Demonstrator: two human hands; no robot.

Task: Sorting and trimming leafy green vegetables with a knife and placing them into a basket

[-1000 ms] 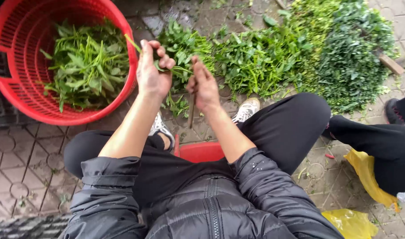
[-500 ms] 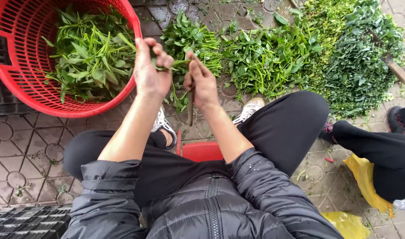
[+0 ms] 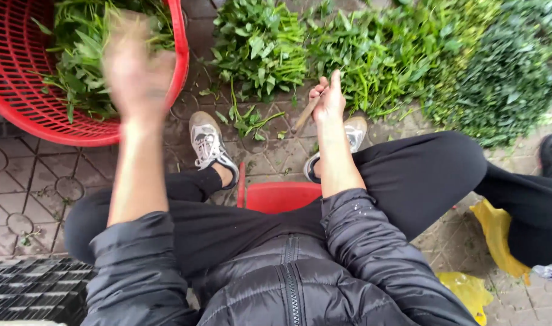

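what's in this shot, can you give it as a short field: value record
setting: paved ground, person seated on a low red stool
left hand: left hand blurred, over the rim of the red basket; grip cannot be told
right hand: right hand closed on a thin wooden-handled tool
basket contents: leafy greens
ground: piles of greens in front of the feet
other: yellow bag and another person's leg at right

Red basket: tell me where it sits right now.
In the head view the red basket sits top left on the paving, holding greens, beside the person's blurred left hand and left shoe.
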